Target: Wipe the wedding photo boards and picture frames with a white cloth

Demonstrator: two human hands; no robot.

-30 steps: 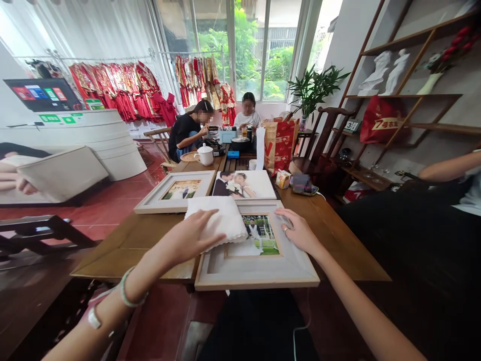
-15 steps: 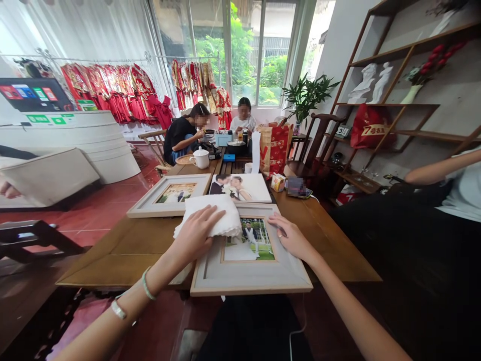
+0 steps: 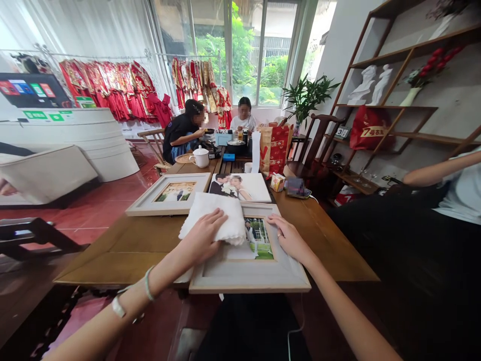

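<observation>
A light-wood picture frame [image 3: 250, 283] with a wide pale border lies near me, overhanging the table's front edge. Behind its border is a photo [image 3: 262, 244] of a person outdoors on grass. My left hand [image 3: 201, 235] presses a folded white cloth [image 3: 218, 215] with a scalloped edge onto the frame's upper left part. The cloth hides some of the photo and border. On the frame's right border, my right hand [image 3: 293, 240] grips with bent fingers. A second framed photo [image 3: 169, 193] lies behind to the left, beside an unframed couple print [image 3: 255, 186].
The wooden table [image 3: 150, 240] also bears a lidded white teapot [image 3: 200, 157], a red paper bag [image 3: 277, 148], a small box [image 3: 277, 182] and a phone [image 3: 297, 187]. Two people sit at the far end. Another person's arm [image 3: 439, 168] shows at right, before a shelf.
My left hand and the cloth have slid slightly to the right, covering more of the photo. My right hand stays on the frame's border.
</observation>
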